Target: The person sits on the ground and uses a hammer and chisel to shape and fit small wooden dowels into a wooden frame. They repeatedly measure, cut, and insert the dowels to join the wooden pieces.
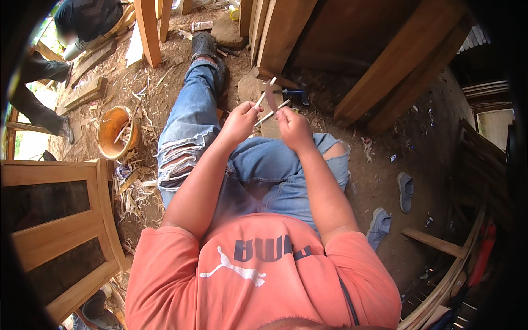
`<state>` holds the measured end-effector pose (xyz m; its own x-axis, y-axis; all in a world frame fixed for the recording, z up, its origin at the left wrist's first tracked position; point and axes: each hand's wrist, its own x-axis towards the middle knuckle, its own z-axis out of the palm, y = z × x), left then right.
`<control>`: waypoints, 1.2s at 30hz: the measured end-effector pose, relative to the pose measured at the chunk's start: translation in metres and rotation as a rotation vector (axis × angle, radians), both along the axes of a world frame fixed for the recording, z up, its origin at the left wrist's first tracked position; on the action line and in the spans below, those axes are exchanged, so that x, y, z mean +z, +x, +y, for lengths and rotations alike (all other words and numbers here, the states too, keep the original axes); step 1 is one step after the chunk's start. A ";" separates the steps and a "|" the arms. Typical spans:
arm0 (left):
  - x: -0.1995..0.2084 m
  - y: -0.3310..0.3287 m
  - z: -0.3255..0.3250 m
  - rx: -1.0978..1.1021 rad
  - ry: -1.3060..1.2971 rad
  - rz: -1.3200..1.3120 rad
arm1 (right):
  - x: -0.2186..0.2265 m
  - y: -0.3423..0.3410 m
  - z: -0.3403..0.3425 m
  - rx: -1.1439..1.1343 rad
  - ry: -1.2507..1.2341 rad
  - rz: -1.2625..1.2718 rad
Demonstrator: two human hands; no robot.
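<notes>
Gripping thin pale sticks (269, 104), both hands meet above the knees of a seated person in torn blue jeans (187, 137). The left hand (240, 122) is clenched around one stick that slants up and away from it; the right hand (294, 127) is closed on another stick and seems also to hold a dark, flat blade-like piece (271, 98) standing up between the two, though what that piece is cannot be told. The sticks cross just in front of the fingers, over the bare earth beyond the knees.

Just past the hands lie a flat stone (250, 88) and a dark-handled tool (297, 94), partly hidden by the sticks. The person's left leg stretches out to a dark shoe (204, 47). To the left, near that leg, an orange bowl (114, 132) sits among wood shavings (135, 181). A wooden door frame with dark panels (60, 220) stands at the lower left. Heavy planks (385, 66) lean above the hands at the upper right. Two grey shoes (405, 191) rest well apart on the right.

The ground is packed dirt (379, 165) littered with chips and offcuts. Another person's legs (33, 93) show at the far left, by the bright daylight.
</notes>
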<state>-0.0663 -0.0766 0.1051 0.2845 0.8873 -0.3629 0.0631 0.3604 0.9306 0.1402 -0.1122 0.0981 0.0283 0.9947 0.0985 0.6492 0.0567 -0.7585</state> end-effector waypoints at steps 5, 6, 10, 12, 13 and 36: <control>0.001 0.003 -0.003 -0.028 0.188 0.216 | 0.004 -0.003 0.003 0.009 -0.061 -0.049; 0.001 0.002 -0.003 -0.026 0.216 0.249 | 0.003 -0.003 0.003 -0.005 -0.082 -0.004; 0.015 0.003 -0.004 -0.049 0.226 0.321 | -0.008 0.005 0.006 -0.103 -0.096 0.111; 0.027 0.001 -0.006 -0.045 0.185 0.371 | -0.012 0.004 0.008 -0.073 -0.059 0.050; 0.022 -0.002 -0.006 -0.053 0.163 0.348 | -0.012 0.010 0.009 -0.052 -0.076 0.091; 0.006 0.008 -0.008 -0.042 0.177 0.270 | 0.011 -0.015 -0.004 0.077 0.155 -0.267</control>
<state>-0.0582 -0.0841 0.1106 0.2361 0.9331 -0.2713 0.3279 0.1864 0.9262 0.1255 -0.1163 0.1093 -0.0935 0.9656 0.2426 0.8133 0.2146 -0.5408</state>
